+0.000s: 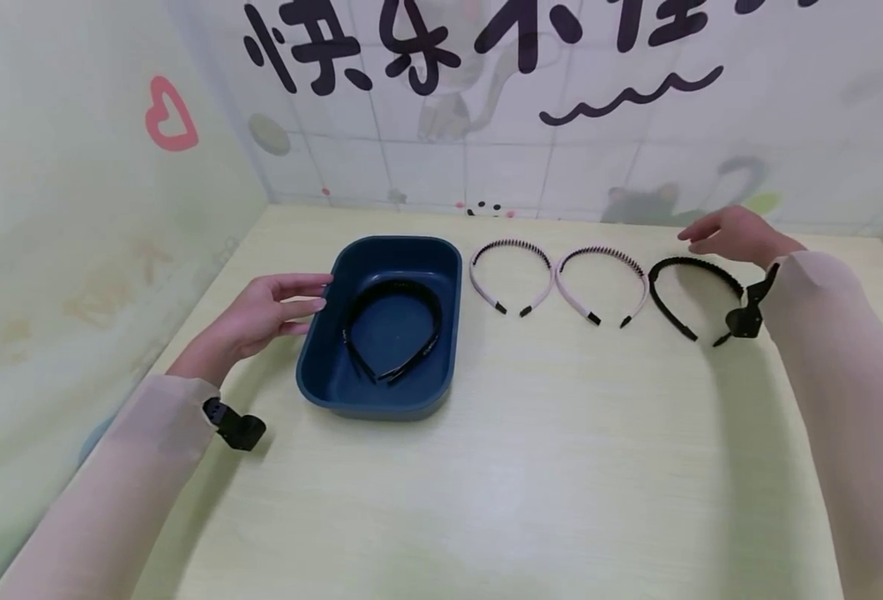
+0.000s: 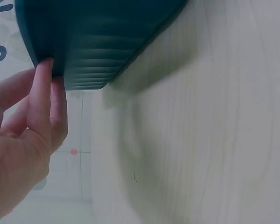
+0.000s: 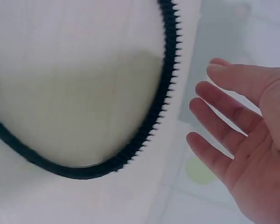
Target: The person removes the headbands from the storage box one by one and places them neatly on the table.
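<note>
A dark blue rectangular box (image 1: pixel 452 333) stands at the left of the table, with black headbands (image 1: pixel 399 287) lying in it; they overlap, so their count is unclear. My left hand (image 1: pixel 261 312) touches the box's left side near the rim with extended fingers. To the right of the box lie two pale pink headbands, one nearer (image 1: pixel 484 292) and one farther (image 1: pixel 575 305), both with dark teeth. Beside them lies a black toothed headband (image 1: pixel 670 315). Just behind it my right hand (image 1: pixel 737 233) hovers, fingers loosely extended and holding nothing; the right wrist view shows a gap between them.
The pale wooden table (image 1: pixel 531 467) meets a printed backdrop (image 1: pixel 426 167) behind the headbands. Another printed sheet (image 1: pixel 97 192) borders it on the left. A small black camera is strapped to each wrist.
</note>
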Motion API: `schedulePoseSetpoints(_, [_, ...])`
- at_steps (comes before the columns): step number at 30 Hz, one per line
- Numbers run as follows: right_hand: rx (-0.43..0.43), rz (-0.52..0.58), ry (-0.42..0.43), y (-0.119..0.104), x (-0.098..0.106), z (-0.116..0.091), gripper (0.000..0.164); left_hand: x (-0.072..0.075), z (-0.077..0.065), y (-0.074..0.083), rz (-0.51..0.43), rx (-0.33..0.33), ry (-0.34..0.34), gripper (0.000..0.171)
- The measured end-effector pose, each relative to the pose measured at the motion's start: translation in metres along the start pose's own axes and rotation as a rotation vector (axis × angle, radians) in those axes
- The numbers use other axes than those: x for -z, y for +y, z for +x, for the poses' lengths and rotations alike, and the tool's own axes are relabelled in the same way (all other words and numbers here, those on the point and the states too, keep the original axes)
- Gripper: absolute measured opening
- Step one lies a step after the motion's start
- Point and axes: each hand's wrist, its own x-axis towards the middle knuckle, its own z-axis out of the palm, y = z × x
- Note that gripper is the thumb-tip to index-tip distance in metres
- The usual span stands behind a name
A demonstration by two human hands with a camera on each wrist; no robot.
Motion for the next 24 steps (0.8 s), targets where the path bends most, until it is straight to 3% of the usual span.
schedulePoseSetpoints(12, [0.156, -0.029, 0.007, -0.064, 0.002, 0.002, 0.030, 0.001, -0.003, -0.002, 0.010, -0.001, -0.015, 0.057])
schedulePoseSetpoints(24, [0.300, 0.006, -0.044, -0.124, -0.021, 0.017, 0.028, -0.001, -0.002, 0.002, 0.013, -0.004, -0.014, 0.057])
